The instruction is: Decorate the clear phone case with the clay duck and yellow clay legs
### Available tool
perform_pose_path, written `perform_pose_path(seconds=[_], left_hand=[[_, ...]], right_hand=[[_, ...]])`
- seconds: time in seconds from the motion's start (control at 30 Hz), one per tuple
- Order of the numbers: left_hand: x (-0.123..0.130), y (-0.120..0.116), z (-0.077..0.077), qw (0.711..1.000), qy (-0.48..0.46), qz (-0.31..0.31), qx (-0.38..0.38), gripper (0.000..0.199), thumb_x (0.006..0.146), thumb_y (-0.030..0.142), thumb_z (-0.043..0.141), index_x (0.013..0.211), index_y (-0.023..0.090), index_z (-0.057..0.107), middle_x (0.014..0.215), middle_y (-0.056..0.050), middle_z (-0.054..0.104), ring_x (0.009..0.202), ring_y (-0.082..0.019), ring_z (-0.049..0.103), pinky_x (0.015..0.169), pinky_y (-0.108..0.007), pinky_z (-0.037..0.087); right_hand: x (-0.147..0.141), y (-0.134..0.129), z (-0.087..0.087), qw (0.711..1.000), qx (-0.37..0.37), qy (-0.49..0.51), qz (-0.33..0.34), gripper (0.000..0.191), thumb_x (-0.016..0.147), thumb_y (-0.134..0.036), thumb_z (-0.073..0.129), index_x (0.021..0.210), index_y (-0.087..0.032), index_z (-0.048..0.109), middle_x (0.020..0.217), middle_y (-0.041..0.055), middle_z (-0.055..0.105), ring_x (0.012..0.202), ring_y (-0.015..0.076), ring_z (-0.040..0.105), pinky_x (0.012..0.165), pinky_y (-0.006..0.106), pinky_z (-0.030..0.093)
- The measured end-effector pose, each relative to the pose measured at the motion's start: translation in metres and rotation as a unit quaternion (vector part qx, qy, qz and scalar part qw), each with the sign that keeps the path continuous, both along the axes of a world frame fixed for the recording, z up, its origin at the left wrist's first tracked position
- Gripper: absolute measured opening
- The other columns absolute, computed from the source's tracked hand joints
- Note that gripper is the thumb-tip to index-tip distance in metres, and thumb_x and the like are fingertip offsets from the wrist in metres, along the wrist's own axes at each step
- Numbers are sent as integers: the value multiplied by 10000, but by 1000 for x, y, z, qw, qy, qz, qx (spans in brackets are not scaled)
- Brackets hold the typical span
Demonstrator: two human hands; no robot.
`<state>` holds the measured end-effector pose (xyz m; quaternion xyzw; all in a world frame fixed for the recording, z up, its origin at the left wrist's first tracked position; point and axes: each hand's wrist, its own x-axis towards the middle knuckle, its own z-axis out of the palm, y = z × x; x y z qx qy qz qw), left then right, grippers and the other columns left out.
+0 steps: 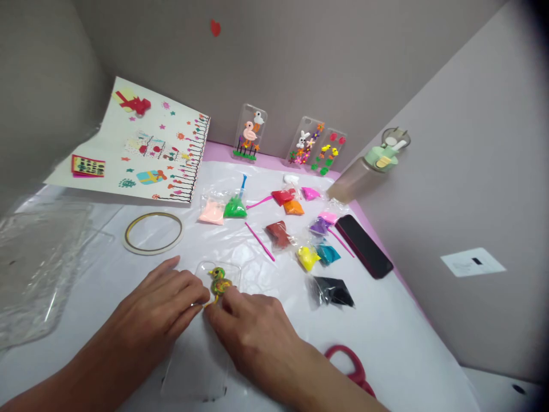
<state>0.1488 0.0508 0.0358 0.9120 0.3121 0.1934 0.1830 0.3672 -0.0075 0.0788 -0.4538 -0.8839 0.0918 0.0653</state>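
Note:
A clear phone case [193, 372] lies on the white-covered table in front of me. On its upper part is a small green and yellow clay duck [218, 281], with a thin yellow leg running down toward my fingertips. My left hand [171, 303] is closed at the duck's lower left, its thumb and fingertips pinched together. From the other side, my right hand [255, 320] is closed too, thumb and index finger pressed together beside the duck's leg. The fingertips of both hands nearly meet, and what is pinched in each is too small or hidden to tell.
Several bags of coloured clay, among them yellow [307, 258] and black [334, 290], lie beyond my right hand. Nearby are a pink tool [259, 242], a phone [364, 246], red scissors [354, 366] and a bottle [364, 169]. A tape roll [127, 240] lies left; decorated cases [250, 133] stand behind.

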Motion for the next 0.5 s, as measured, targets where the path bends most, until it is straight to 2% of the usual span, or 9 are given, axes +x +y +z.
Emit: perform_pose_path(seconds=[0.1,0.17,0.2,0.27,0.33,0.43,0.5], left_hand=[[1,0,-1,1000,-5,-4,6,155,991,183,525,996,291,636,923,89,719,878,-126,686,1239,-324,139],[3,-1,2,1000,-27,2,5,175,1004,182,498,993,291,634,914,86,715,864,-125,688,1235,-341,176],[3,-2,4,999,-44,12,5,166,1009,191,492,988,286,627,913,81,713,859,-129,688,1236,-361,199],[4,-6,10,996,-78,45,12,119,1008,215,510,1015,278,611,927,69,717,873,-144,690,1241,-402,237],[3,-11,17,990,-107,89,34,121,996,228,535,1085,282,597,972,51,729,958,-172,692,1242,-426,263],[3,-18,22,980,-136,134,55,164,1002,243,517,1137,307,586,1003,32,739,1086,-211,670,1201,-432,329],[6,-22,22,982,-140,111,59,151,1002,295,536,1135,333,596,980,40,749,1036,-220,681,1157,-441,368]], right_hand=[[-2,-1,3,999,-26,32,-4,165,1010,-100,483,1005,-172,631,903,41,678,653,155,603,517,273,397],[1,1,8,980,-87,168,-54,159,1027,-165,507,1006,-193,662,925,30,698,745,148,639,616,253,465],[4,2,11,953,-120,261,-95,158,1030,-206,527,985,-204,678,919,19,703,787,143,646,674,246,482],[11,7,17,864,-176,434,-186,165,1018,-290,579,939,-209,699,845,-3,684,777,128,619,713,238,475],[17,13,21,762,-224,555,-246,204,994,-381,621,947,-206,712,772,-19,632,637,100,512,603,226,409],[18,17,22,629,-311,666,-254,338,966,-505,630,1070,-198,724,838,8,641,559,82,374,495,221,275],[12,16,21,557,-371,706,-231,403,948,-535,637,1108,-176,728,923,56,681,614,95,450,516,214,319]])
